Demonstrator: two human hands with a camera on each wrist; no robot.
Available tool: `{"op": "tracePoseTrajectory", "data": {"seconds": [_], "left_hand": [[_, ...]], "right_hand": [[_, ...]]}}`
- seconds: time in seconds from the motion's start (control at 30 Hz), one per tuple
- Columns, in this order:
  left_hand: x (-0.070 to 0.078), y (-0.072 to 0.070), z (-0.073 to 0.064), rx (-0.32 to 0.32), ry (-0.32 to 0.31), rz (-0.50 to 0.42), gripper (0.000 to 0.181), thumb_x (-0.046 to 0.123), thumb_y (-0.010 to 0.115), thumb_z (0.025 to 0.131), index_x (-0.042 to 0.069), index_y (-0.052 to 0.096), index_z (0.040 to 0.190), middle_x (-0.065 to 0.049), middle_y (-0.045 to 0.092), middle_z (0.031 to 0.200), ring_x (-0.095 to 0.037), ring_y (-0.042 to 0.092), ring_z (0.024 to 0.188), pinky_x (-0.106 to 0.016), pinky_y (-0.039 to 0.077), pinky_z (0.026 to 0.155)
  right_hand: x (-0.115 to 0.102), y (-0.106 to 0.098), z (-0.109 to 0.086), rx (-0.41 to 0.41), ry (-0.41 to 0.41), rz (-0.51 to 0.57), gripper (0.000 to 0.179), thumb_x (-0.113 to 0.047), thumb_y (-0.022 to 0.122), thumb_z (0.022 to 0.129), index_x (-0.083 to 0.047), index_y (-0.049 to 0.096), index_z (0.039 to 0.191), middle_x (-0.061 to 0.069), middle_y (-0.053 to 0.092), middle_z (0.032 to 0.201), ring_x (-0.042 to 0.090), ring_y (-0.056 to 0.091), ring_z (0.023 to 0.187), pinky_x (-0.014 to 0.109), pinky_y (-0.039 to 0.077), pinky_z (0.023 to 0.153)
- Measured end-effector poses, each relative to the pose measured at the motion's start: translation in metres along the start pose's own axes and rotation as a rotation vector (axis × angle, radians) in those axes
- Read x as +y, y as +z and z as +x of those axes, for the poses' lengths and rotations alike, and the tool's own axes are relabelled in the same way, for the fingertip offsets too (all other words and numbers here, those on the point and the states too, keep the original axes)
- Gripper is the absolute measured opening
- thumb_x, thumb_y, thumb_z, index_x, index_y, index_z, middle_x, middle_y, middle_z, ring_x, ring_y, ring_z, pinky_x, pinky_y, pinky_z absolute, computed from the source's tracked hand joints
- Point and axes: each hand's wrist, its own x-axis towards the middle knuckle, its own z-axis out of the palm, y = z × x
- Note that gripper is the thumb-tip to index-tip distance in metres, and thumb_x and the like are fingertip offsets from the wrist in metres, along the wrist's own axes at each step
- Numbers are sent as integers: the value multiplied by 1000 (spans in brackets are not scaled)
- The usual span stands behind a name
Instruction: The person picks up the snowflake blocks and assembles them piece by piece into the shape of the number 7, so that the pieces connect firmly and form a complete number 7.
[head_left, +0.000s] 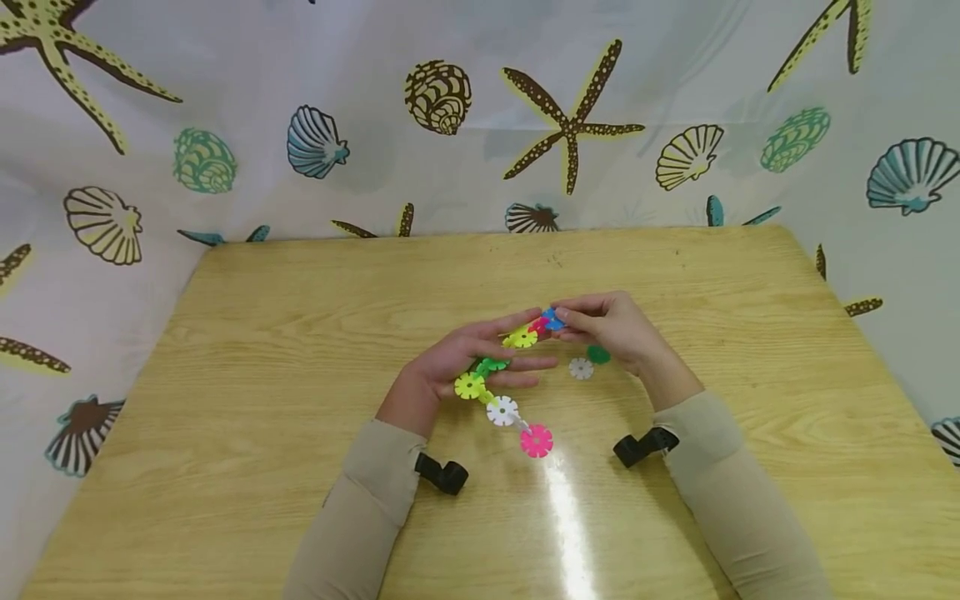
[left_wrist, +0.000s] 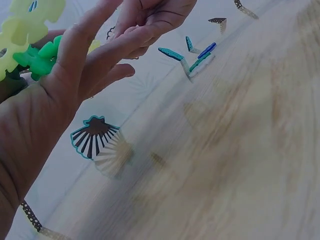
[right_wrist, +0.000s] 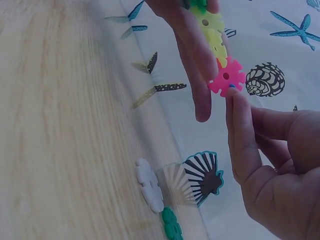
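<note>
A chain of notched plastic discs in yellow, green, white and pink winds across my left hand. The left thumb lies over the chain, holding it against the long, extended fingers. From that hand the chain's tail dangles to a pink end disc. At the upper end, my right hand pinches a blue disc between thumb and fingertips, right at a pink disc. Most of the blue disc is hidden by fingers in the right wrist view. The left wrist view shows yellow and green discs beside the left palm.
Beyond the hands, a loose white disc and a green disc lie on the wooden table. A white cloth with shell and starfish prints hangs behind the table. Black wrist cameras sit on both beige sleeves.
</note>
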Motion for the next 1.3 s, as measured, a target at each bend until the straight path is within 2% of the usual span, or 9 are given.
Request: {"op": "tracePoseTrajectory", "data": {"seconds": [0.13,0.27,0.47,0.63,0.83,0.97,1.1,1.3], "left_hand": [[0,-2,-2,-16,11,43,60,0,33,105,22,25,160,-6,21,166,-33,44,142,-38,51,104],[1,-3,-3,-41,39,97,59,0,31,105,19,23,160,-3,18,168,-31,46,140,-36,53,103],[-1,-4,-2,-38,57,163,58,0,36,104,14,27,159,-3,27,165,-29,50,138,-38,52,104],[-2,-3,0,-44,75,164,59,0,38,102,11,26,159,-6,26,166,-30,50,138,-33,56,99],[0,-3,3,-65,85,155,61,-5,33,100,8,25,159,-10,25,166,-32,48,140,-30,58,95],[-1,-3,4,-58,82,198,56,-2,31,103,7,26,158,-11,27,165,-32,46,140,-30,58,97],[-1,-3,5,-44,93,236,52,4,32,107,7,27,158,-11,28,164,-31,47,140,-33,55,101],[-3,-6,8,-57,127,267,52,4,30,108,3,21,158,-14,19,167,-33,44,142,-32,53,104]], "right_hand": [[1,3,-1,-17,-9,9,35,-7,60,99,10,61,130,6,74,102,10,75,80,28,62,81],[1,5,0,-22,-14,12,34,-6,60,99,10,61,129,10,73,110,10,75,81,30,61,83],[2,8,-2,-6,-23,1,34,-6,60,99,10,61,129,21,69,119,9,75,80,27,62,81],[0,12,-4,-4,-24,-3,33,-6,60,99,10,62,128,21,68,120,9,74,80,25,62,80],[-3,17,-5,30,6,-14,31,-7,60,99,9,64,126,18,69,115,8,74,78,23,62,77],[-5,19,-7,45,12,-21,31,-7,61,99,9,64,125,18,70,113,7,73,76,21,62,76],[-7,23,-8,66,9,-23,31,-8,61,99,9,64,125,25,68,117,6,73,75,21,62,74],[-8,22,-9,86,1,-30,31,-9,62,99,10,65,124,31,64,123,8,74,76,23,62,76]]}}
